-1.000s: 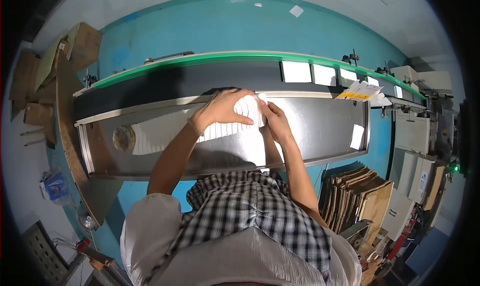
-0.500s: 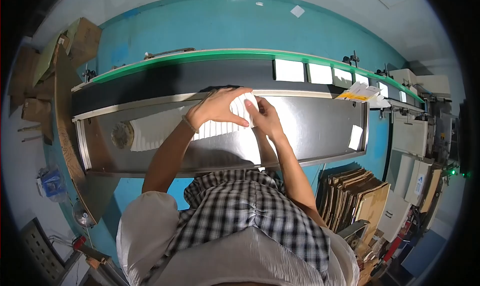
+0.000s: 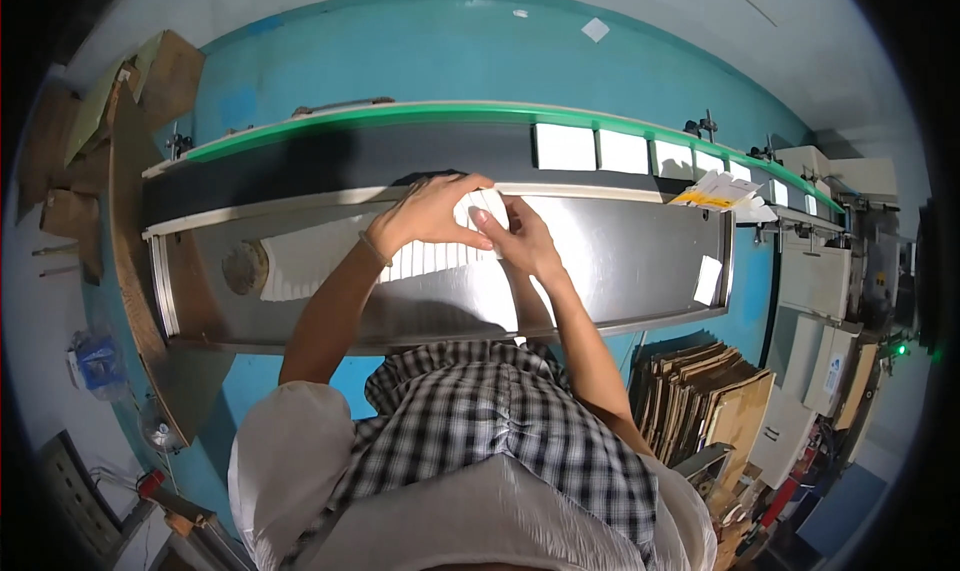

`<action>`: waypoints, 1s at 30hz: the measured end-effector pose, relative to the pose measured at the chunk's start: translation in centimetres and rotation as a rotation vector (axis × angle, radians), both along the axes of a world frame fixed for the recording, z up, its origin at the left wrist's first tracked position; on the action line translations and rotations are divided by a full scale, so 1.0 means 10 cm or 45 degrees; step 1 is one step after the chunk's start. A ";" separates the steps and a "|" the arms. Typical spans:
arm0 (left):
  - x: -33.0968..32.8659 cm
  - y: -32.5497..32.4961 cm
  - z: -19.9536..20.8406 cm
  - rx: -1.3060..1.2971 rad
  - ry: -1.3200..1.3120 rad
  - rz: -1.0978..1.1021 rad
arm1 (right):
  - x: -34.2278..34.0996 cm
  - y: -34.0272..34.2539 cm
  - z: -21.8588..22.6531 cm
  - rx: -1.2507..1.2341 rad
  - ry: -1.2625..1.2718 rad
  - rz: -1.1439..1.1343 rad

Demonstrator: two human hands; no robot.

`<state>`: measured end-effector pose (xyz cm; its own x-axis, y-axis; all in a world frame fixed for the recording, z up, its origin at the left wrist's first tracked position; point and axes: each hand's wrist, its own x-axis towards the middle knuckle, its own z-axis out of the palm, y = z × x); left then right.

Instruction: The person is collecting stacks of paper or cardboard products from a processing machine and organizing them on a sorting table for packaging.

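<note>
A long row of thin white pieces (image 3: 330, 261), perhaps folded paper leaflets, leans packed together along a metal tray (image 3: 620, 291). Its left end rests by a round, brownish object (image 3: 245, 269). My left hand (image 3: 430, 216) arches over the right end of this row, fingers at the far side and thumb at the near side. My right hand (image 3: 525, 241) is closed on the end piece (image 3: 482, 211), its thumb pressed on the white face and its other fingers mostly hidden behind.
Beyond the tray runs a dark conveyor belt (image 3: 440, 151) with a green rail (image 3: 420, 114) and several white flat pieces (image 3: 565, 148). Yellow-and-white papers (image 3: 715, 191) lie at the tray's far right corner, a white slip (image 3: 708, 280) nearer. Stacked cardboard (image 3: 700, 391) stands at lower right.
The white pieces on the belt have shifted left. My right hand has moved slightly left, with its thumb a little lower on the end piece. My left hand stays around the row's end.
</note>
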<state>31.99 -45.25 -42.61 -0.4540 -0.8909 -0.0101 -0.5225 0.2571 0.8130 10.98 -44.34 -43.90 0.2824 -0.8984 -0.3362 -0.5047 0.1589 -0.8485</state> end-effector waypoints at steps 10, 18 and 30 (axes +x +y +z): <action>0.07 0.02 0.06 0.117 -0.059 -0.028 | -0.36 -0.10 0.01 0.439 -0.151 0.091; 0.11 0.01 -0.04 0.148 -0.026 0.033 | -0.13 -0.29 -0.17 0.258 -0.279 -0.345; 0.19 0.07 0.01 0.165 -0.060 -0.010 | -0.23 -0.11 -0.05 0.334 -0.216 -0.139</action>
